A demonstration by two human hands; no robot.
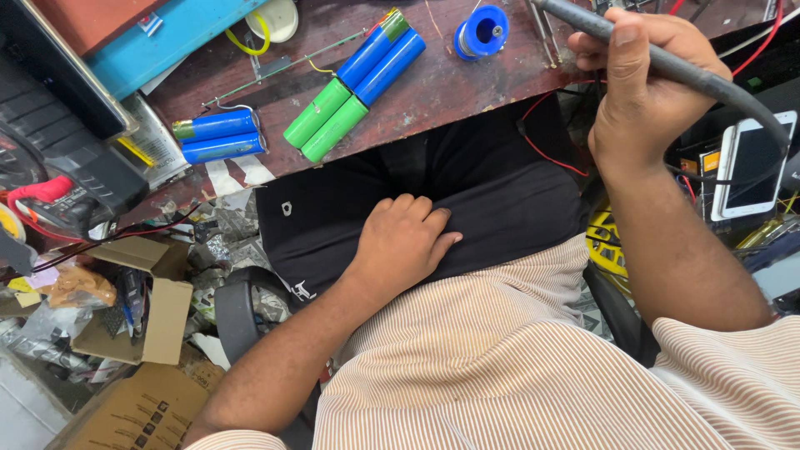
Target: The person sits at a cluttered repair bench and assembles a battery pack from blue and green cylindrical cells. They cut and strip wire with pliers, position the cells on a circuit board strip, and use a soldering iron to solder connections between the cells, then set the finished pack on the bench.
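The right hand [633,92] at 1 o'clock has its grip closed round a grey tool handle [667,58], near the green and blue battery cells [354,83] on the counter [467,79], while the left hand [404,242] rests flat and empty on the black lap [500,192].

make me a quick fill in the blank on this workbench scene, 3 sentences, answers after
1. The right hand grips a dark tool handle with a thick ____ cable.
2. The left hand rests flat on the person's ____ trousers.
3. On the bench, the joined battery cells are blue and ____.

Missing words: grey; black; green
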